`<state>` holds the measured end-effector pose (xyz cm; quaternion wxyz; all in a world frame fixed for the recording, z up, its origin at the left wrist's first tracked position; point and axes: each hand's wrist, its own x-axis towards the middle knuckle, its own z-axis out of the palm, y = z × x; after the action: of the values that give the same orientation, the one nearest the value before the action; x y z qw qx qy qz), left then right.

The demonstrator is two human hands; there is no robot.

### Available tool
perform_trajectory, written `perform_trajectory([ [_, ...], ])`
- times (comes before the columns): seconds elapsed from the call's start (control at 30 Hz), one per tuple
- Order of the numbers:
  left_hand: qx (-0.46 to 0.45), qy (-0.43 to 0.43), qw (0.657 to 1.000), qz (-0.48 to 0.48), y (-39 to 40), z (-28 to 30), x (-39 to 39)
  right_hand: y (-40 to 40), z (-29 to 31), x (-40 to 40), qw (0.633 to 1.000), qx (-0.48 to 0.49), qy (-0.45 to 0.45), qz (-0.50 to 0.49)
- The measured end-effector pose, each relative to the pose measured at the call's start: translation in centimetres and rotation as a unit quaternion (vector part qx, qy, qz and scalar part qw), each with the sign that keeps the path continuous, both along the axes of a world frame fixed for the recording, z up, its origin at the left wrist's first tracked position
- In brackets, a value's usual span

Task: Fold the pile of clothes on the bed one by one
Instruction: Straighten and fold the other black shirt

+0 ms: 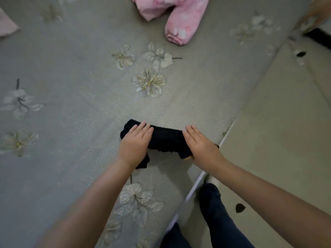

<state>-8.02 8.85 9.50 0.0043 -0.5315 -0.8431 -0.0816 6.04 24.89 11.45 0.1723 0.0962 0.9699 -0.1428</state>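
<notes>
A small black garment (165,140) lies bunched near the right edge of the bed (71,77). My left hand (134,144) lies over its left end with the fingers straight on top; the thumb is hidden under the cloth, and a corner of fabric sticks out below the wrist. My right hand (200,145) covers the right end, fingers straight on top and the thumb tucked beneath the cloth's edge, pinching it.
A fluffy pink garment (179,20) lies at the far end of the grey floral cover. Another pink cloth (7,24) shows at the left edge. The bed's edge runs diagonally on the right, with beige floor (277,122) and my legs (215,212) beside it.
</notes>
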Motion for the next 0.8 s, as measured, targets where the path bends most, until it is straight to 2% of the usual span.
perform_trajectory([
  [0.13,-0.039,0.039,0.995,-0.081,11.0,5.9,1.9,9.3,4.4,3.9,0.997,0.001,0.056,-0.062],
  [0.2,-0.050,0.089,0.986,-0.128,17.6,8.6,3.6,14.9,6.9,6.5,0.990,0.046,0.106,-0.087],
  [0.27,-0.061,0.122,0.978,-0.158,24.8,11.8,5.7,20.8,9.6,9.4,0.982,0.045,0.132,-0.127],
  [0.43,-0.117,0.136,0.970,-0.165,42.5,18.5,11.0,35.2,17.6,15.7,0.956,0.150,0.193,-0.160],
  [0.63,-0.012,0.231,0.955,-0.186,60.1,27.6,15.6,50.8,24.8,21.4,0.919,0.221,0.223,-0.237],
  [0.8,0.032,0.239,0.952,-0.187,73.3,33.1,16.1,63.5,30.2,21.6,0.894,0.280,0.238,-0.256],
])
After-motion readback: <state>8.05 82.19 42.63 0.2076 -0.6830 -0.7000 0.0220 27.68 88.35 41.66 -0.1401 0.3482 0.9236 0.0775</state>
